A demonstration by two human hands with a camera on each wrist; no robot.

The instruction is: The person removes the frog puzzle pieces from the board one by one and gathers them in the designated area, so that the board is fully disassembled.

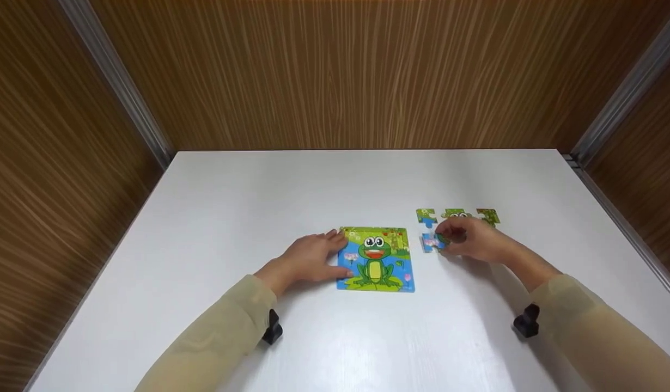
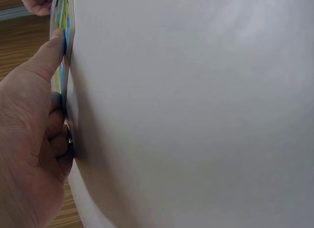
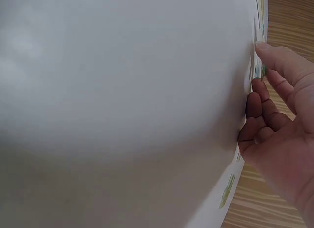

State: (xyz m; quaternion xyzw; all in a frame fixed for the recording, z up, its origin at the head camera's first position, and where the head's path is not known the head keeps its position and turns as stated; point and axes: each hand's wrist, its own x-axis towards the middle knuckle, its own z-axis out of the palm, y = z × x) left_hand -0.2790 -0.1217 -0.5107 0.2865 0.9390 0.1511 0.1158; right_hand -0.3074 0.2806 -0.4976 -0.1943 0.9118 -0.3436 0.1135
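Observation:
A square frog picture board [image 1: 375, 267] lies flat on the table. My left hand [image 1: 311, 256] rests at its left side, thumb on the picture near the lower left and fingertips at the upper left corner. In the left wrist view the thumb [image 2: 51, 51] lies on the board's face. My right hand [image 1: 473, 238] reaches over a group of loose jigsaw pieces. Its thumb and forefinger pinch a green jigsaw piece [image 1: 443, 238], mostly hidden by the fingers. Beside it lies a blue piece with a pink flower [image 1: 429, 243]. The right wrist view shows the fingertips low at the tabletop.
Behind the right hand lie a green-blue corner piece [image 1: 425, 215], a piece with the frog's eyes [image 1: 454, 212] and another green piece [image 1: 488, 214]. The white table [image 1: 291, 185] meets a wood-grain panel [image 1: 335, 81] at the back, with more panels at both sides.

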